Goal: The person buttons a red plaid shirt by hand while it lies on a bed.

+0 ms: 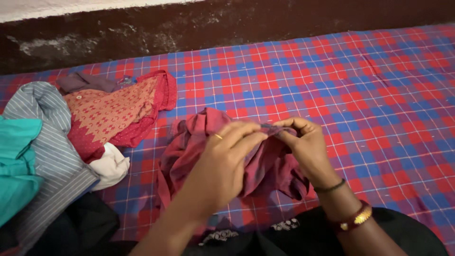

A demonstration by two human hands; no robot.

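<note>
A crumpled maroon garment (189, 142) lies on the checked red-and-blue sheet (360, 95) in front of me. My left hand (227, 156), with a ring on one finger, pinches a fold of it near the top edge. Right beside it, my right hand (305, 142) grips the same edge, fingers curled into the cloth. The two hands nearly touch. A dark band and a red-and-gold bangle (353, 219) sit on my right wrist.
A heap of clothes lies at the left: a red patterned garment (113, 114), a grey striped shirt (52, 147), a teal cloth (16, 166) and a white piece (111, 166). A dark wall base (189, 28) runs along the back.
</note>
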